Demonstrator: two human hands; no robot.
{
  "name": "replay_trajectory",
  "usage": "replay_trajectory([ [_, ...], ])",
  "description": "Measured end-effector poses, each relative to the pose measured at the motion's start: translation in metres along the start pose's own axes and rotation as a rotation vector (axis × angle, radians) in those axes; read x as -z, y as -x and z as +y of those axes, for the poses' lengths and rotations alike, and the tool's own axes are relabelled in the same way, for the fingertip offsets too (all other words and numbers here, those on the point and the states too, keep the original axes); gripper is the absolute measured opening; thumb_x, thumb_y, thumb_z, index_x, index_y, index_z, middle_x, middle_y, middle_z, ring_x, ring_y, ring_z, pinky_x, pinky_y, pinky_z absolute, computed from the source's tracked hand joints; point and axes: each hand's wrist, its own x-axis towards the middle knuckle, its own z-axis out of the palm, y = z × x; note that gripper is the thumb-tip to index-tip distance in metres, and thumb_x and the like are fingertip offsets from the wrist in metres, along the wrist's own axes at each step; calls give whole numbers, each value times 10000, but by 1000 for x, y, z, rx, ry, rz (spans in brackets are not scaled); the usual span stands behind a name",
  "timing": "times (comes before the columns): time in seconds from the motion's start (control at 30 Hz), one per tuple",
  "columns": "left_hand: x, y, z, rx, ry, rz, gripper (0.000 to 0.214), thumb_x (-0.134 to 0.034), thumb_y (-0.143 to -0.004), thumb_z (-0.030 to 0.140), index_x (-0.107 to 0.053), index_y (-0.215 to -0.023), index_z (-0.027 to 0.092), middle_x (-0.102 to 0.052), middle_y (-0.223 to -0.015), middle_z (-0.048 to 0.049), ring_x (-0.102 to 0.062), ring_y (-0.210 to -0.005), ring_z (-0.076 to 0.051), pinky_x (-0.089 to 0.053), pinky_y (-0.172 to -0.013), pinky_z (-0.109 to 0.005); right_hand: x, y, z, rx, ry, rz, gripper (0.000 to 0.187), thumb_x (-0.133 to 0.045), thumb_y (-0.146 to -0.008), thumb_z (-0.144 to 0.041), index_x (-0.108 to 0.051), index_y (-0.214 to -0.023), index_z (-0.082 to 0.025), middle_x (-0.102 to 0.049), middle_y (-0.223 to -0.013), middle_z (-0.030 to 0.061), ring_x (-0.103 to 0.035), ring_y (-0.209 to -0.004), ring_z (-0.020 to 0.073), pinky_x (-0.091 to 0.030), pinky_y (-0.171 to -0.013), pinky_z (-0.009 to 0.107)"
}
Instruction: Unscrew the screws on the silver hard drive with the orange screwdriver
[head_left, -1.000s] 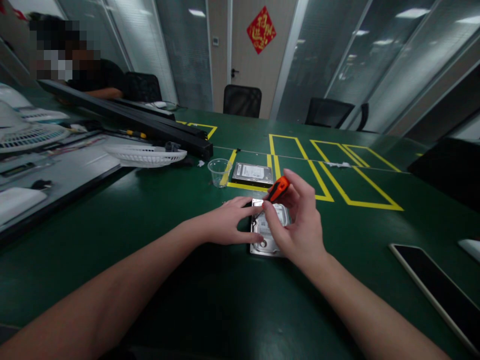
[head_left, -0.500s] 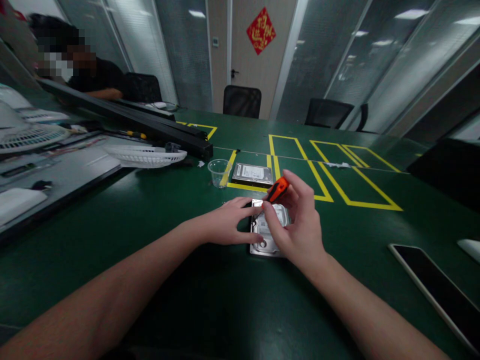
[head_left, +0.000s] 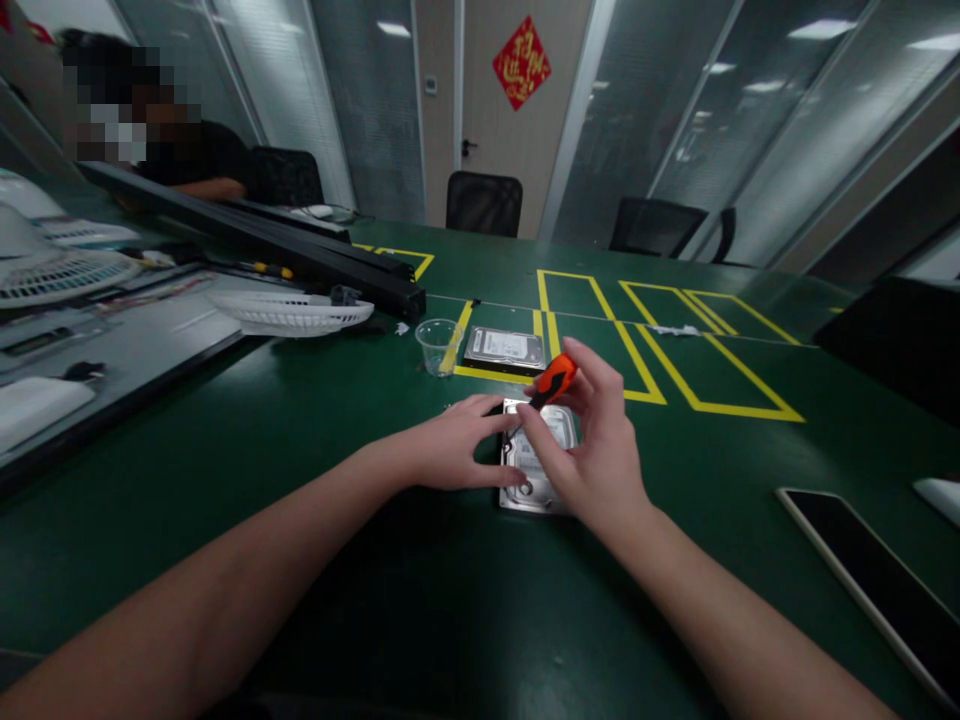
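Observation:
A silver hard drive point(head_left: 531, 462) lies label side up on the green table in front of me. My left hand point(head_left: 469, 445) rests at its left side, thumb and forefinger spread over the drive's top and the other fingers near its far-left corner. My right hand point(head_left: 596, 435) is closed round an orange and black screwdriver point(head_left: 556, 380), tilted with its shaft down and left. The tip meets the drive's left part close to my left forefinger; the exact contact spot is too small to make out. My right hand covers part of the drive's right side.
Beyond my hands are a second hard drive point(head_left: 504, 346) and a clear plastic cup point(head_left: 439, 348). White fan grilles point(head_left: 292, 312) and long black bars point(head_left: 300, 240) lie left. A phone point(head_left: 862, 580) sits right. Another person point(head_left: 202, 150) is at the far left.
My right hand and the screwdriver have shifted slightly left, and more of the shaft shows. My left hand and the hard drive have stayed in place.

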Motion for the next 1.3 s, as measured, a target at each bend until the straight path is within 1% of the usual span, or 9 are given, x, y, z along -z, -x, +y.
replay_trajectory([
  [0.07,-1,0,-1,12,5,3,907,-744,-930,763,-508,-1667,289,-340,-1799,-186,-292,-1664,-499,-303,-1319,-715,0,-1,1,13,32,18,789,-773,-978,-256,-400,-1664,-369,-676,-1455,118,-770,-1139,327,-701,-992,593],
  [0.17,0,0,-1,0,3,8,889,-734,-935,767,-525,-1654,289,-338,-1801,-183,-308,-1655,-498,-316,-1314,-713,0,-2,1,18,30,29,761,-751,-992,-248,-412,-1661,-378,-659,-1490,115,-761,-1181,332,-700,-1004,586],
  [0.37,2,1,4,-20,-5,10,841,-738,-951,738,-547,-1633,285,-362,-1788,-179,-339,-1641,-483,-323,-1320,-681,-1,2,-1,-19,-77,-23,774,-689,-1012,-198,-352,-1685,-381,-634,-1552,114,-772,-1192,308,-695,-1034,561],
  [0.47,1,0,3,-38,1,27,831,-746,-948,732,-552,-1629,297,-394,-1770,-167,-370,-1626,-465,-337,-1319,-661,-2,2,0,-16,-83,-19,740,-682,-1018,-208,-367,-1669,-368,-649,-1512,110,-770,-1163,297,-692,-1018,560],
  [0.63,0,0,0,-32,10,31,872,-740,-939,757,-530,-1649,295,-418,-1750,-166,-379,-1617,-462,-353,-1314,-654,-1,-1,3,22,12,35,711,-750,-993,-242,-437,-1618,-372,-684,-1409,93,-751,-1070,285,-694,-970,548],
  [0.87,0,1,0,-31,17,37,867,-744,-935,761,-522,-1658,337,-386,-1779,-145,-357,-1630,-476,-340,-1313,-680,0,1,-2,-35,-81,-31,737,-675,-1015,-209,-362,-1661,-374,-653,-1474,113,-765,-1139,292,-683,-1020,557],
  [1.03,0,1,0,-19,14,16,878,-735,-940,760,-524,-1657,299,-390,-1767,-168,-340,-1640,-469,-331,-1319,-677,1,-1,-1,-9,16,30,716,-760,-987,-258,-434,-1613,-375,-689,-1364,91,-760,-1044,279,-688,-949,534],
  [1.2,1,0,2,-20,5,23,828,-752,-940,735,-549,-1630,324,-395,-1770,-152,-361,-1630,-469,-336,-1316,-676,0,0,-1,-11,-67,-10,727,-701,-1010,-215,-388,-1648,-370,-659,-1478,120,-758,-1194,306,-676,-1041,558],
  [1.3,1,1,2,-28,2,18,833,-747,-948,733,-534,-1645,331,-351,-1795,-157,-332,-1646,-473,-325,-1320,-675,-1,1,-1,-33,-115,-6,717,-686,-1007,-197,-381,-1634,-364,-653,-1482,118,-764,-1196,291,-678,-1042,544],
])
